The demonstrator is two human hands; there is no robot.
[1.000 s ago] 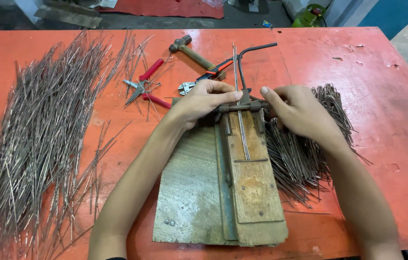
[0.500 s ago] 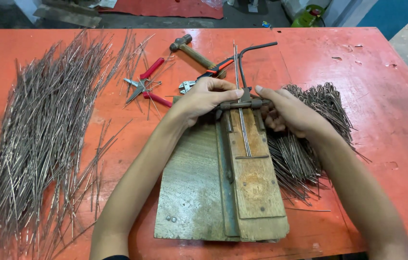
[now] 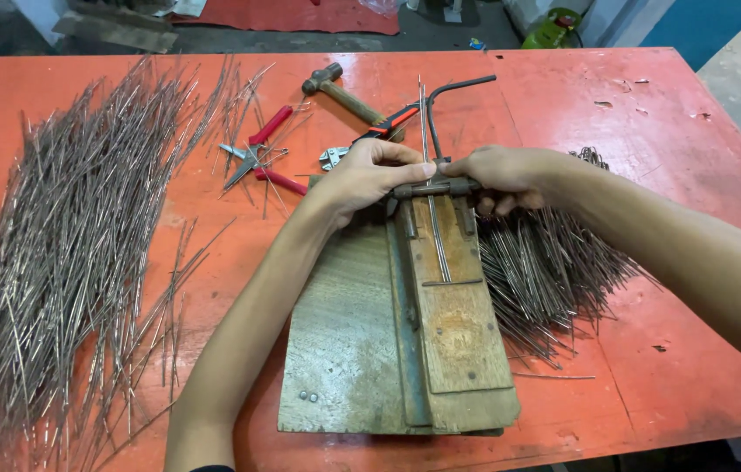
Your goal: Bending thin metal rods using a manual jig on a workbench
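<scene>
A wooden jig board (image 3: 344, 341) with a metal bending fixture (image 3: 434, 188) lies on the orange table (image 3: 667, 140). Thin metal rods (image 3: 438, 236) lie lengthwise in the jig's channel, poking out beyond the fixture. My left hand (image 3: 361, 179) pinches the rods at the fixture's left side. On the right side, my right hand (image 3: 506, 175) rests over the fixture with its fingers curled around its end. A bent dark metal lever (image 3: 453, 92) rises behind the fixture.
A large pile of straight wire rods (image 3: 73, 245) covers the table's left side. A heap of bent wires (image 3: 554, 271) lies right of the jig. A hammer (image 3: 344, 94), red-handled pliers (image 3: 261, 149) and cutters (image 3: 361, 140) lie behind the hands.
My right hand has slid left onto the fixture and closed over its end. The left hand stays pinching the rods at the same spot.
</scene>
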